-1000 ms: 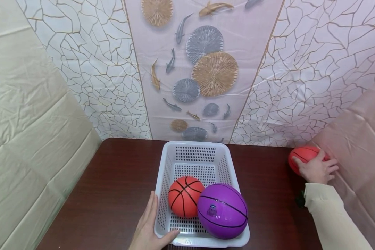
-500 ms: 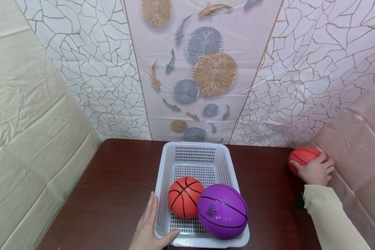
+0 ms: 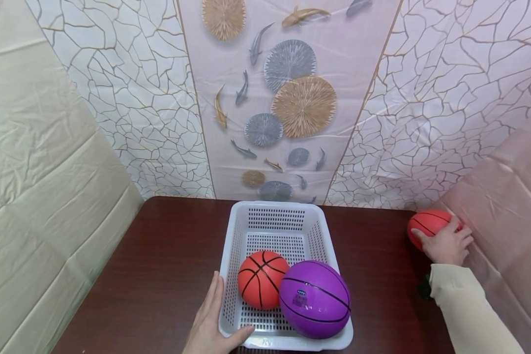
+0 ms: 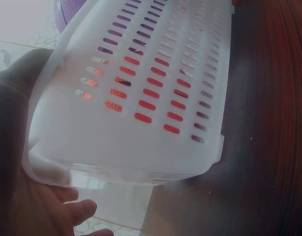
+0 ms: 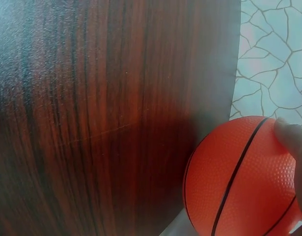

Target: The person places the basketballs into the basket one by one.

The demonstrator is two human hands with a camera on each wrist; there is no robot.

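Observation:
A light grey-white perforated plastic basket (image 3: 276, 240) holds a red toy basketball (image 3: 262, 280) and a larger purple toy basketball (image 3: 315, 299) at its near end. My left hand (image 3: 210, 319) holds the basket's near left corner, fingers along the left side and thumb over the near rim. In the left wrist view, its fingers (image 4: 82, 211) show below the basket's rim. At the far right, my right hand (image 3: 449, 243) grips a second red ball (image 3: 429, 223) with black lines, thumb and fingers spread over it. That ball fills the lower right of the right wrist view.
All this is on a dark reddish-brown wood-grain table (image 3: 168, 265). A patterned cloth (image 3: 159, 123) hangs behind it. Cloth walls stand at the left (image 3: 48, 196) and right (image 3: 513, 196), the right one close by the gripped ball.
My right hand's fingers have drawn in slightly around the red ball, which has shifted very little. My left hand, the basket and the two balls inside have stayed in place.

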